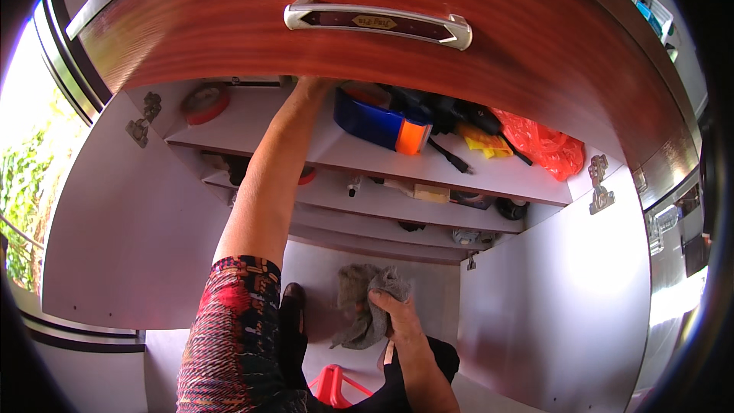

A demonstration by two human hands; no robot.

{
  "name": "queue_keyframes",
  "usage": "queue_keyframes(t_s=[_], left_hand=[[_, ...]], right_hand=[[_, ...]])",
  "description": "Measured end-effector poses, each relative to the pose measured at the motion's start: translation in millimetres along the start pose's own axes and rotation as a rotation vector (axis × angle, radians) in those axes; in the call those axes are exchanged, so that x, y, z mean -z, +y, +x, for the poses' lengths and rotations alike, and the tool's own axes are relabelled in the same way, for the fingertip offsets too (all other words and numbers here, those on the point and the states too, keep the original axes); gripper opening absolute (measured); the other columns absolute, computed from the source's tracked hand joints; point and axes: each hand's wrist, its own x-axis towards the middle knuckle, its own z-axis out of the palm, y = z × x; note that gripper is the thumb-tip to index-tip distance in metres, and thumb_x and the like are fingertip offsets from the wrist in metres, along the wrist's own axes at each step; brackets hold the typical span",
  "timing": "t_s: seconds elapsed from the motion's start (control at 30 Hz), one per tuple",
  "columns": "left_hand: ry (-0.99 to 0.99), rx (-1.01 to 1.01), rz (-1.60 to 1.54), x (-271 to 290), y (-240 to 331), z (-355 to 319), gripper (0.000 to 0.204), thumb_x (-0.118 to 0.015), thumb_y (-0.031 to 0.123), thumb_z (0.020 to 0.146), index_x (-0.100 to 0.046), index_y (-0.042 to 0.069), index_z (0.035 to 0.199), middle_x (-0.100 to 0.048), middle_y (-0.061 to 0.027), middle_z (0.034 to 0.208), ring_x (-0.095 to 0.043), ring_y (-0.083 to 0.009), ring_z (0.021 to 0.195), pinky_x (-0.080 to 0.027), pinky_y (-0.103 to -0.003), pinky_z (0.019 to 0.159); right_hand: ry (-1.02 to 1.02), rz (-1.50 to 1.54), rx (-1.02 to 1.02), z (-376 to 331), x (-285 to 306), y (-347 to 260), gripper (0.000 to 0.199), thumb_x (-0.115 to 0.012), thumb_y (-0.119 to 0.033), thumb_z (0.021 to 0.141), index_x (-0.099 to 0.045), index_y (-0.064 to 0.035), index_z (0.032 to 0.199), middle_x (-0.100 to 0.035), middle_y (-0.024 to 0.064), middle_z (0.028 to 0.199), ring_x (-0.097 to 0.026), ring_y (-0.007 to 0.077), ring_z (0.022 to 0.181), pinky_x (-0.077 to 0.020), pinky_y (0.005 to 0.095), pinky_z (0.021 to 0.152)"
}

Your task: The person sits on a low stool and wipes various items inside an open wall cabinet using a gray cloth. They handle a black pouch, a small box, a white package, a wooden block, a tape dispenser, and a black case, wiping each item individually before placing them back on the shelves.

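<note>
Rag (367,302) is bunched in your right hand (397,313), lower center; left hand (310,88) is reaching onto top shelf (252,126), grip hidden—can't tell. Next: wipe w/ care round blue tool (375,122).

Reaching into top shelf (252,118) through bare stretch between red tape roll (205,102) and blue-orange tool (381,124); drawer front (367,61) overhanging, squeezing entry from above. Right half crowding with black tools (451,118), yellow item (486,142), red bag (544,147). Lower shelves lying tight and cluttered.
</note>
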Motion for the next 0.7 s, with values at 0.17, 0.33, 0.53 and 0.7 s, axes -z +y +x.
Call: queue_keyframes(t_s=[0.17, 0.33, 0.53, 0.7], left_hand=[[0.052, -0.002, 0.033, 3, -7, 1, 0.067, -0.054, 0.063, 0.075, -0.048, 0.02, 0.127, -0.049, -0.0058, 0.128, -0.045, -0.0274, 0.117, -0.036, -0.048, 0.095], [0.064, 0.007, 0.058, 18, -14, -8, 0.07, -0.055, 0.065, 0.073, -0.048, 0.021, 0.126, -0.049, -0.0062, 0.127, -0.045, -0.0281, 0.117, -0.036, -0.048, 0.094], [-0.222, 0.194, -0.061, 69, 9, -6, 0.077, -0.057, 0.07, 0.068, -0.05, 0.02, 0.125, -0.049, -0.0119, 0.126, -0.036, -0.0319, 0.122, -0.027, -0.052, 0.097], [-0.07, -0.179, -0.341, 100, 33, -36, 0.071, -0.061, 0.067, 0.068, -0.057, 0.016, 0.117, -0.05, -0.0109, 0.122, -0.04, -0.031, 0.117, -0.024, -0.052, 0.096]], right_hand=[[0.02, 0.003, -0.003, 0, 4, -1, 0.04, -0.071, -0.01, 0.069, -0.057, -0.0038, 0.106, -0.063, 0.0104, 0.09, -0.064, 0.0218, 0.071, -0.0551, 0.035, 0.064], [-0.042, 0.022, 0.045, -2, 2, -3, 0.026, -0.068, -0.006, 0.074, -0.061, -0.0021, 0.098, -0.063, 0.0083, 0.082, -0.063, 0.0189, 0.067, -0.0536, 0.0323, 0.06], [-0.051, 0.007, 0.028, -6, 4, -4, 0.026, -0.067, -0.006, 0.075, -0.06, -0.0012, 0.099, -0.063, 0.0085, 0.081, -0.062, 0.0187, 0.067, -0.0535, 0.0321, 0.06], [-0.038, -0.011, 0.01, -9, 11, -4, 0.03, -0.067, -0.008, 0.075, -0.058, -0.0013, 0.103, -0.062, 0.0095, 0.084, -0.062, 0.0205, 0.068, -0.0535, 0.0324, 0.06]])
